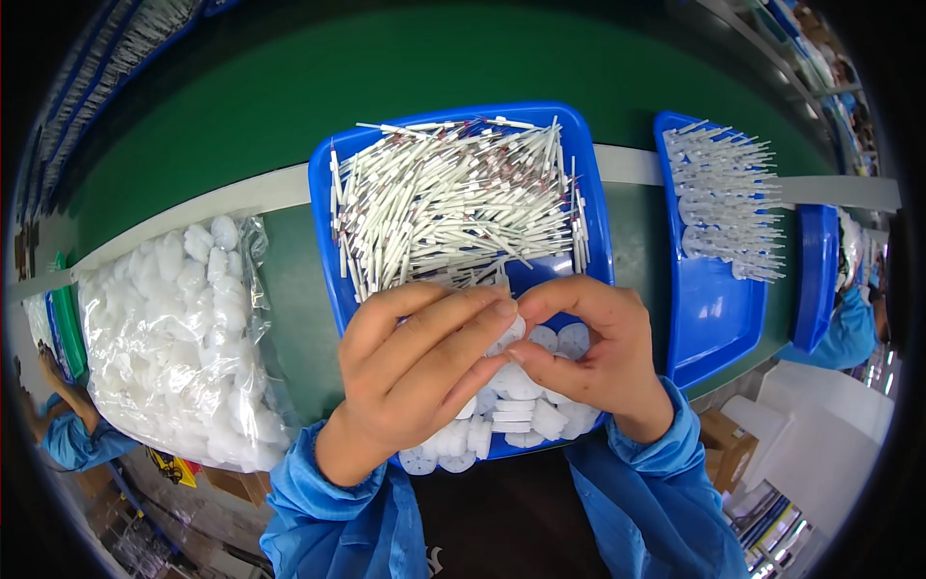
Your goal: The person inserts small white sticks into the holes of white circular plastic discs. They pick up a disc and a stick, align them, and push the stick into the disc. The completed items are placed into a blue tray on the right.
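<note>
Over the near half of a blue tray [600,232], my two hands meet at a small round white plastic disc [509,333]. My left hand [410,362] pinches it from the left, its fingers laid together and partly covering it. From the right, the thumb and forefinger of my right hand [598,347] close on its edge. Thin white sticks [449,203], some with dark reddish ends, are heaped in the far part of this tray. Several more white discs [521,410] lie under and in front of my hands. Whether a stick is also between my left fingers is hidden.
At left lies a clear plastic bag [174,338] full of white discs. On the right a second blue tray [719,333] holds rows of discs with sticks standing out. The green table [405,58] has a pale strip across it. Other people's blue sleeves [849,333] show at both sides.
</note>
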Motion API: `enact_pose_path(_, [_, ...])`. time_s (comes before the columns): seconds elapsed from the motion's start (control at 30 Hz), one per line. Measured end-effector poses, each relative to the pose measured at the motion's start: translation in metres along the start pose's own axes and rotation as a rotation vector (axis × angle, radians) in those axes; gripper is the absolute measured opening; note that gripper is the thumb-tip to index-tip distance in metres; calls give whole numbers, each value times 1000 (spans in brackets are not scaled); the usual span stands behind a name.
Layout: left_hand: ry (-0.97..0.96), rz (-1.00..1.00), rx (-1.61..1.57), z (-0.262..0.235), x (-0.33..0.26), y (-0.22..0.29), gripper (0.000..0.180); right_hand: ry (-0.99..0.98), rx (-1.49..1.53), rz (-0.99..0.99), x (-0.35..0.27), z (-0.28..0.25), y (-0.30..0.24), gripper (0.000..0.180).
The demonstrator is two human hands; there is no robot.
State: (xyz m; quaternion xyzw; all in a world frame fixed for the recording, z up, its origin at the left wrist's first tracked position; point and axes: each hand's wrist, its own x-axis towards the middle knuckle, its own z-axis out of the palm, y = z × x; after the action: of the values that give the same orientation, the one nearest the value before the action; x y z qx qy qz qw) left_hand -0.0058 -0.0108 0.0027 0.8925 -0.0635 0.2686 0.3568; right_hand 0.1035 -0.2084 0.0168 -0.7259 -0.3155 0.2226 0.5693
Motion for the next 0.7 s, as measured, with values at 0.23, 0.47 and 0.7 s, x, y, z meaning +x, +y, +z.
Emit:
enact_pose_path(0.23, [-64, 31, -28, 0, -2, -3, 66, 60, -194, -161, -8, -22, 4, 26])
enact_pose_path(0.47, [-200, -130, -17, 3, 8, -2, 66, -24, -978, -335, -13, -34, 16, 14])
enact_pose_path(0.7, [-391, -118, 11, 19, 19, 2, 50, 66, -862, -215, -15, -33, 13, 20])
